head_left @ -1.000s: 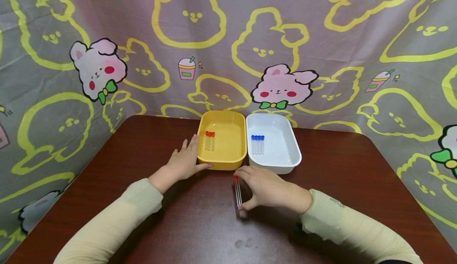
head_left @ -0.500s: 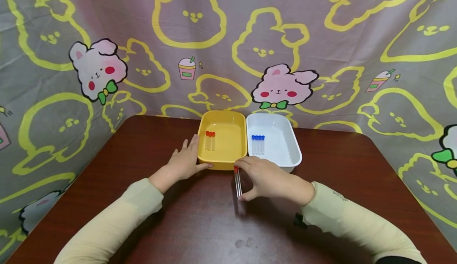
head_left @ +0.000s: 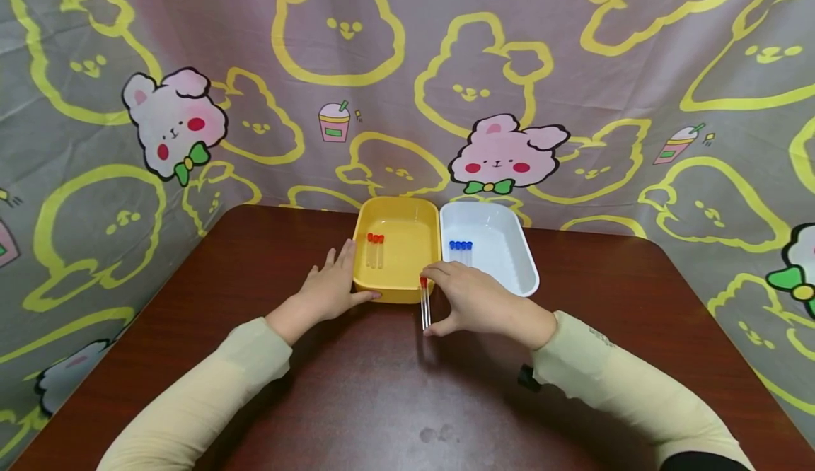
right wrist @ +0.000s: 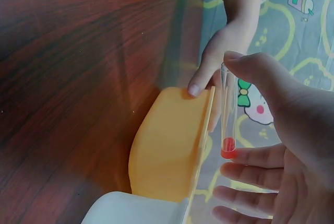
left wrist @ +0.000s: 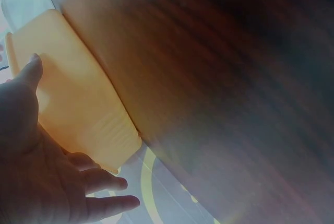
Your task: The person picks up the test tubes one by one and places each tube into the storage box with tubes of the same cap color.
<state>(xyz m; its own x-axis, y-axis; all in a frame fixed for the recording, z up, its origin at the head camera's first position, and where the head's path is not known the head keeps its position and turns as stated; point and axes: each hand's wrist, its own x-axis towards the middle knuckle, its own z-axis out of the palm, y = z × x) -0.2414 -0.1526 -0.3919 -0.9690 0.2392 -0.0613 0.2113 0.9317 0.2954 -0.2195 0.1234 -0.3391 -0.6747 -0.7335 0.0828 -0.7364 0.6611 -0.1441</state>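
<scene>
My right hand [head_left: 480, 301] pinches a clear test tube [head_left: 425, 308] with a red cap, the thumb at its rounded bottom and a fingertip at the cap. It is raised above the table, just before the front rim of the yellow tray [head_left: 410, 248]. The right wrist view shows the held test tube [right wrist: 228, 109] with the yellow tray [right wrist: 167, 145] behind. Straight fingers of my left hand [head_left: 325, 291] rest along the tray's left side, thumb on its front wall. Three red-capped test tubes [head_left: 375, 252] lie side by side inside the yellow tray.
A white tray [head_left: 499, 245] stands against the yellow one's right side. It holds several blue-capped test tubes [head_left: 460, 246], their lower parts partly hidden by my right hand. Both trays sit on the dark wooden table [head_left: 382, 393], near its back edge and a patterned curtain [head_left: 395, 103].
My right hand has lifted the red-capped test tube from near the tabletop and carried it forward, up to the yellow tray's front rim. The left hand has stayed where it was.
</scene>
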